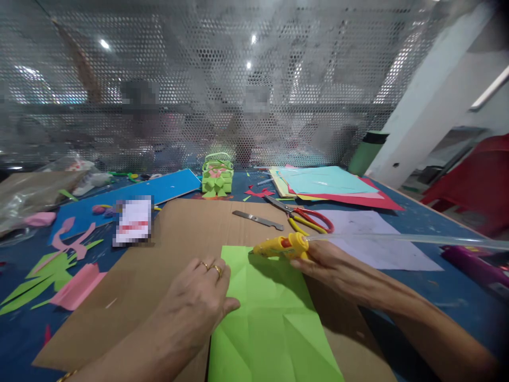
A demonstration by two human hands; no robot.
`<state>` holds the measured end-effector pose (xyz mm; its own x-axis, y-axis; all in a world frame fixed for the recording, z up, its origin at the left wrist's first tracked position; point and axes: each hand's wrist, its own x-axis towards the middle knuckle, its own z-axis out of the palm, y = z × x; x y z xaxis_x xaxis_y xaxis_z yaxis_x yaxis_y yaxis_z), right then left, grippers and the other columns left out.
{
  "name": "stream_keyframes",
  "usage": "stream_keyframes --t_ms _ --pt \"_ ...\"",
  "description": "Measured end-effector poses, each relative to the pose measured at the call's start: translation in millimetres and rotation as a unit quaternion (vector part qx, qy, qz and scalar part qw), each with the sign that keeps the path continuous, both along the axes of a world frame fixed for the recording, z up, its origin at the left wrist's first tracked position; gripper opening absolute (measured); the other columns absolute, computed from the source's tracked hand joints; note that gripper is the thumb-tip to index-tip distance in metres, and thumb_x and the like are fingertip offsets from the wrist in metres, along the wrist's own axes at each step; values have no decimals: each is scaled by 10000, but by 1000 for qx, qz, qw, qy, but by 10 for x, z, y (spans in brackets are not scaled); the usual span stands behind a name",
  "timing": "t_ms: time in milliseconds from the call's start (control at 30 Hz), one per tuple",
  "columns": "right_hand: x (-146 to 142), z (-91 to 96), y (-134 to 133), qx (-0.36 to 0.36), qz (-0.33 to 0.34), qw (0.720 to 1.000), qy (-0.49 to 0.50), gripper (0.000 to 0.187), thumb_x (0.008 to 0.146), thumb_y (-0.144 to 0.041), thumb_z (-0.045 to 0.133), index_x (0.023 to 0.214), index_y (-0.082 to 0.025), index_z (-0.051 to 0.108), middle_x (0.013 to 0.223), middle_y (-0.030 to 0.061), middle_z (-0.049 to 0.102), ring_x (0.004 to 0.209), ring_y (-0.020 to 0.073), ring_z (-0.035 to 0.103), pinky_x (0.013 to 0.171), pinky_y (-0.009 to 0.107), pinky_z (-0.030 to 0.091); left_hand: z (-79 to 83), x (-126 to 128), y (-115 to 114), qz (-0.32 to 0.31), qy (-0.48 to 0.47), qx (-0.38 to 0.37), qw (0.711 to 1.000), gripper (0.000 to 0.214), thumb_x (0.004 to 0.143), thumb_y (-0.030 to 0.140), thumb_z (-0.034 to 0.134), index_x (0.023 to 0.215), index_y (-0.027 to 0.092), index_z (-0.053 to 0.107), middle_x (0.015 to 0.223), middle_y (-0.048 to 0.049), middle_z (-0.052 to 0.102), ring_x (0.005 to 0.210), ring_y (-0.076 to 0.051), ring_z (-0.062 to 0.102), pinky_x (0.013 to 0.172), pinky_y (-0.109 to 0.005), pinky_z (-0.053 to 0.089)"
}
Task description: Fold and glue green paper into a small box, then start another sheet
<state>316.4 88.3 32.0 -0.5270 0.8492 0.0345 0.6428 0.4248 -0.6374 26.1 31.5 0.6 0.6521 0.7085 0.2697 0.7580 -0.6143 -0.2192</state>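
A creased sheet of green paper lies lengthwise before me on a flat piece of brown cardboard. My left hand holds the sheet at its left edge, its thumb over the paper and its other fingers bent down. In my right hand is a yellow hot glue gun, its nozzle tip close over the paper's far edge. Whether the tip touches the paper I cannot tell. A long clear glue stick sticks out from the gun's back, to the right.
Beyond the paper lie a metal blade and red-and-yellow-handled scissors. A small green paper basket stands at the back. Coloured sheets are stacked at back right. Green and pink scraps lie on the left. A perforated metal screen rises behind.
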Motion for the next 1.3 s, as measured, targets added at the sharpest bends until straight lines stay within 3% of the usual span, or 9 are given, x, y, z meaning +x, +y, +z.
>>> stream_keyframes --t_ms 267,500,667,800,1100,1300 --pt "-5 -69 16 4 -41 999 -35 464 952 -609 487 745 -198 547 690 -17 476 594 130 388 516 275 312 -39 1 0 3 -15 16 1000 201 900 316 702 937 133 628 938 -114 681 787 -263 607 660 -380 463" --pt "57 -142 84 -24 12 999 40 372 933 -571 550 923 -223 681 745 9 602 692 189 525 606 296 456 -16 -4 9 -6 -10 13 1000 204 893 309 713 917 126 626 935 -121 687 779 -263 618 647 -375 472" --pt "55 -105 63 -18 -7 1000 19 394 940 -567 539 889 -202 680 767 19 608 682 183 518 619 303 462 -65 7 11 2 -27 35 999 209 907 329 691 897 132 622 918 -119 677 775 -268 609 661 -391 469" --pt "28 -109 41 -15 -11 1000 16 398 953 -563 511 901 -206 681 756 16 606 686 187 521 631 308 472 -30 -1 8 -5 -13 8 1000 215 873 308 737 914 129 627 924 -118 683 768 -264 613 658 -381 470" --pt "28 137 -34 -22 -20 999 31 484 912 -655 512 912 -211 705 803 43 635 792 238 586 716 350 496 -13 -3 8 2 -12 9 1000 236 852 296 762 961 119 649 959 -123 702 805 -268 634 681 -374 479" --pt "195 190 -172 -118 -58 982 134 575 878 -708 530 889 -165 720 722 46 600 628 169 513 566 293 400 53 3 -1 5 -21 -1 1000 276 845 256 763 1038 90 656 976 -137 706 844 -291 652 706 -386 489"
